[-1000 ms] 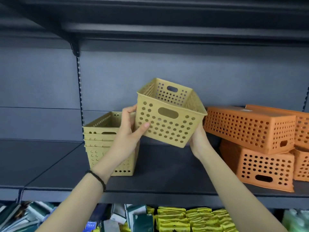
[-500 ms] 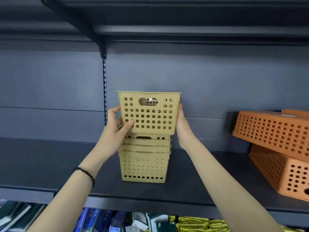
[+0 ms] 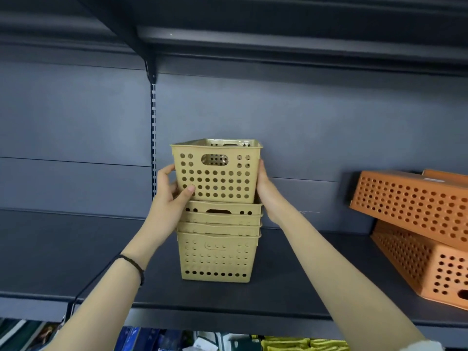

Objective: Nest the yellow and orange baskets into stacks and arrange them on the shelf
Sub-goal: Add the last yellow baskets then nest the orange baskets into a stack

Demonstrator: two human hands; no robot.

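**Yellow basket held square over its stack, ready to drop in**

In the middle of the frame a yellow perforated basket (image 3: 215,173) sits mouth-up with its base just entering the top of the yellow stack (image 3: 217,244), which stands on the dark shelf (image 3: 316,269) below it. It is held level and lined up wall for wall with the baskets beneath, most likely because tapered baskets nest only when the upper one goes in straight; a tilt would catch a corner on the rim below. The handle slot faces the camera, matching the slots in the stack, so the pile reads as one tidy column.

The left hand (image 3: 168,196) is clamped on the basket's left wall, thumb across the front face near the lower corner and fingers wrapped behind. The right hand (image 3: 266,193) presses flat against the right wall, fingers running out of sight behind it. Both hands are thus closed on the same basket from opposite sides, a squeeze that gives control of tilt. Both forearms rise from the bottom of the frame, reaching up and forward; a dark band (image 3: 134,264) circles the left wrist.

At the right edge lie the orange baskets (image 3: 415,203), upside down and leaning on one another, not yet nested. Judging by this, the yellow stack is close to done and the orange work remains. Packaged goods (image 3: 286,344) fill the level below.
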